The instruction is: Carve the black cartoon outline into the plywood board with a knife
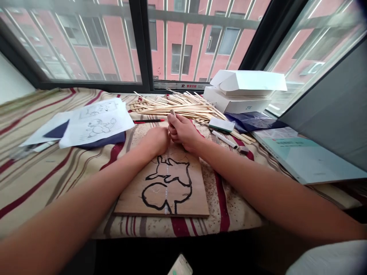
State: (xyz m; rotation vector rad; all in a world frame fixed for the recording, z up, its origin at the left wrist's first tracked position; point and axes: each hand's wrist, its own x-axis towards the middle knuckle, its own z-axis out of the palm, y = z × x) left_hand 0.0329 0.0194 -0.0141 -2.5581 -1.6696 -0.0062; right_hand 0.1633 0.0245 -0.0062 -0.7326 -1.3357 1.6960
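my right hand (pixel 185 131) was closed around a stub (pixel 172 112); my left hand (pixel 158 140) bent against it, its grip hidden. the board (pixel 162 185) lay at the worktop's (pixel 71 172) front edge, presumably for reach; sticks (pixel 183 107) occupied the back edge.

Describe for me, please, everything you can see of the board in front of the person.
The board is a flat, light-brown panel that looks like wood, with a thin, straight near edge. It bears a thick black outline resembling an upside-down animal, a broken whitish line down the middle and fainter curves farther back. It lies flat on a striped cloth. The left hand and right hand hide part of its far end; whether they touch it is unclear.
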